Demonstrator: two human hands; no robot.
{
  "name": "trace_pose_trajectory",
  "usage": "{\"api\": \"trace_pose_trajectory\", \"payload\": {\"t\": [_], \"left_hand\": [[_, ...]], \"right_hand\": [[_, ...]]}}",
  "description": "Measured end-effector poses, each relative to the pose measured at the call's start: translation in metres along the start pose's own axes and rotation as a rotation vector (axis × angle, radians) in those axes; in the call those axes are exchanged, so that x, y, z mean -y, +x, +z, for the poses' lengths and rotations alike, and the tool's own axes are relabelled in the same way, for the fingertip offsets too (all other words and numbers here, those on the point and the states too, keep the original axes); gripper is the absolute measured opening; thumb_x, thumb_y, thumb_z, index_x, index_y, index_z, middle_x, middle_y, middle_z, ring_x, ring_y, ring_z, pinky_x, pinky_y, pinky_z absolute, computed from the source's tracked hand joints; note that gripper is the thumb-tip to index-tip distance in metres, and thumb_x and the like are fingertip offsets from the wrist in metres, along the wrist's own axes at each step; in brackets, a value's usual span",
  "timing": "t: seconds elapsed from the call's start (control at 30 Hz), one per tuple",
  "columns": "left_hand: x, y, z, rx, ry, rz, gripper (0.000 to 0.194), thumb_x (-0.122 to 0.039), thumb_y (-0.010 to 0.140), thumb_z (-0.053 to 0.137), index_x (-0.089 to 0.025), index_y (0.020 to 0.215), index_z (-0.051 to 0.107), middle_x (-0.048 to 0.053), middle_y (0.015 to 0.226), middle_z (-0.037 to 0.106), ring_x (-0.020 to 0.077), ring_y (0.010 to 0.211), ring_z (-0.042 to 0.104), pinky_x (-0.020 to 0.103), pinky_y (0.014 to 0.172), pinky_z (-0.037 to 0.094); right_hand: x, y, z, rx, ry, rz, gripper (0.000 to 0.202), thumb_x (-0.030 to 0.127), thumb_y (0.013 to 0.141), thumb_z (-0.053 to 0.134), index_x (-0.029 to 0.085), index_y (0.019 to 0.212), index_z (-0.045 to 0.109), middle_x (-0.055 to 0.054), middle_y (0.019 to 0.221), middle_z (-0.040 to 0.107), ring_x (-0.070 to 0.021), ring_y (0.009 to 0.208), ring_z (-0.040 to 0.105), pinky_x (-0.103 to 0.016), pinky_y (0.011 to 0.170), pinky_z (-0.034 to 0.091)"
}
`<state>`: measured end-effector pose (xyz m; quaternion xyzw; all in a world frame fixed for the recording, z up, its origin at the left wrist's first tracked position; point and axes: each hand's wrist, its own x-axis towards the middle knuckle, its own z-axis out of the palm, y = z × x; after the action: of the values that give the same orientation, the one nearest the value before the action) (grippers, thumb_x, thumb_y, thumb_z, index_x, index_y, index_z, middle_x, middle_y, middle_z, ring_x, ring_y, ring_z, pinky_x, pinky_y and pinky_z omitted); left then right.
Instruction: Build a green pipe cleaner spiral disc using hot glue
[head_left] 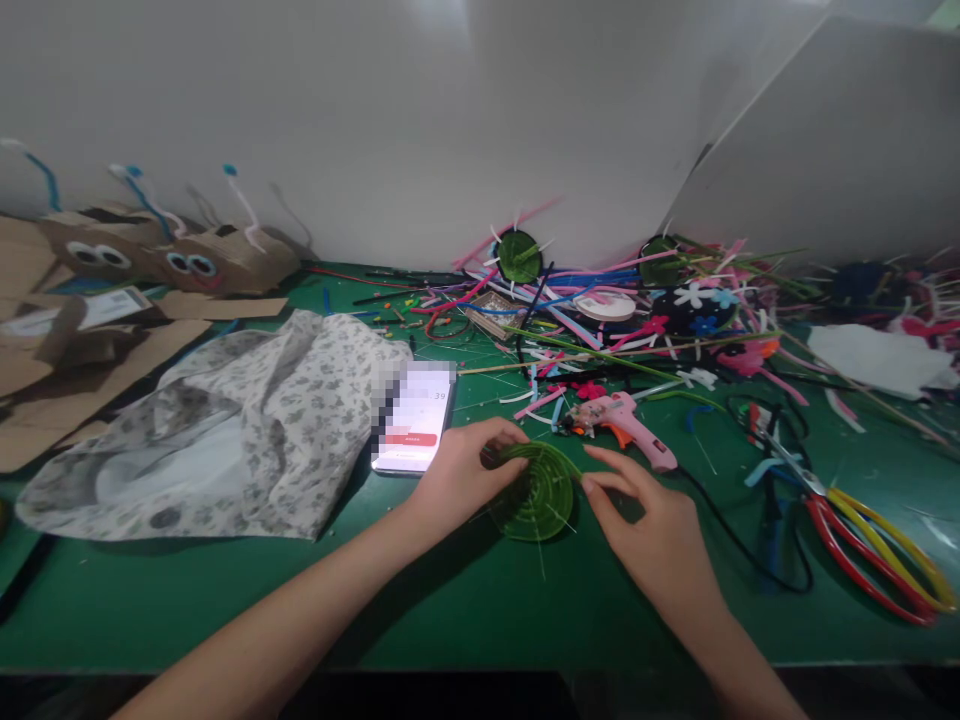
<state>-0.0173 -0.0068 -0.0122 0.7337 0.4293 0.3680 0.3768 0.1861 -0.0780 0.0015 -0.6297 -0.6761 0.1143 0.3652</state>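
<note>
A flat green spiral coil (534, 500), apparently wound from fuzzy pipe cleaner, is held just over the green table. Thin whitish strands stick out from its lower edge. My left hand (469, 465) pinches the coil's upper left rim between thumb and fingers. At its right rim, my right hand (649, 515) has thumb and forefinger closed on the green pipe cleaner strand (571, 466) that runs along the outer edge. A pink glue gun (626, 425) lies just beyond my right hand. A phone (412, 420) with a lit screen rests beyond my left wrist.
Scissors with red and yellow handles (862, 540) lie at right beside a black cord (739, 525). A patterned cloth (300, 400) spreads at left, near cardboard figures (217, 260). Behind are heaped pipe cleaners (555, 290) and a green disc (519, 257) against the wall.
</note>
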Motion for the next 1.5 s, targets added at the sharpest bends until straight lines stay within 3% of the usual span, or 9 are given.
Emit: {"api": "trace_pose_trajectory", "payload": {"t": [0.57, 0.8, 1.0, 1.17, 1.5], "left_hand": [[0.001, -0.001, 0.002, -0.016, 0.019, 0.011, 0.016, -0.013, 0.076, 0.065, -0.022, 0.090, 0.063, -0.003, 0.081, 0.070, 0.0134, 0.074, 0.066, 0.023, 0.066, 0.051], [-0.001, -0.004, 0.003, 0.011, -0.016, 0.002, 0.021, -0.017, 0.075, 0.066, -0.022, 0.094, 0.059, -0.002, 0.082, 0.067, 0.0131, 0.072, 0.064, 0.022, 0.060, 0.050], [-0.009, -0.006, 0.000, 0.047, -0.055, -0.031, 0.038, -0.025, 0.072, 0.072, -0.022, 0.106, 0.054, 0.001, 0.092, 0.065, 0.0175, 0.083, 0.064, 0.026, 0.063, 0.053], [-0.008, -0.006, -0.001, 0.034, -0.006, 0.006, 0.041, -0.024, 0.070, 0.073, -0.022, 0.108, 0.058, 0.003, 0.100, 0.066, 0.0194, 0.089, 0.064, 0.028, 0.066, 0.053], [-0.002, -0.002, -0.001, -0.048, 0.029, 0.060, 0.014, -0.017, 0.076, 0.069, -0.020, 0.090, 0.066, 0.002, 0.091, 0.069, 0.0179, 0.084, 0.065, 0.026, 0.066, 0.051]], "right_hand": [[0.028, -0.022, 0.032, -0.233, -0.098, 0.078, 0.050, 0.031, 0.087, 0.056, 0.016, 0.134, 0.051, -0.003, 0.079, 0.075, -0.0208, 0.064, 0.072, -0.028, 0.055, 0.058], [0.023, -0.009, 0.023, -0.241, -0.167, 0.088, 0.047, 0.024, 0.085, 0.058, 0.022, 0.132, 0.051, 0.002, 0.081, 0.075, -0.0168, 0.070, 0.072, -0.025, 0.060, 0.055], [0.010, 0.025, -0.002, -0.004, -0.204, -0.175, 0.050, 0.016, 0.086, 0.056, 0.023, 0.135, 0.046, 0.004, 0.083, 0.074, -0.0171, 0.081, 0.070, -0.025, 0.065, 0.051], [0.020, 0.043, -0.004, 0.153, -0.335, -0.378, 0.054, 0.012, 0.087, 0.050, 0.021, 0.140, 0.041, -0.002, 0.086, 0.071, -0.0194, 0.076, 0.068, -0.029, 0.061, 0.049], [0.034, 0.043, 0.014, 0.172, -0.352, -0.447, 0.054, 0.010, 0.088, 0.048, 0.018, 0.141, 0.040, -0.006, 0.085, 0.068, -0.0228, 0.079, 0.065, -0.036, 0.071, 0.052]]}}
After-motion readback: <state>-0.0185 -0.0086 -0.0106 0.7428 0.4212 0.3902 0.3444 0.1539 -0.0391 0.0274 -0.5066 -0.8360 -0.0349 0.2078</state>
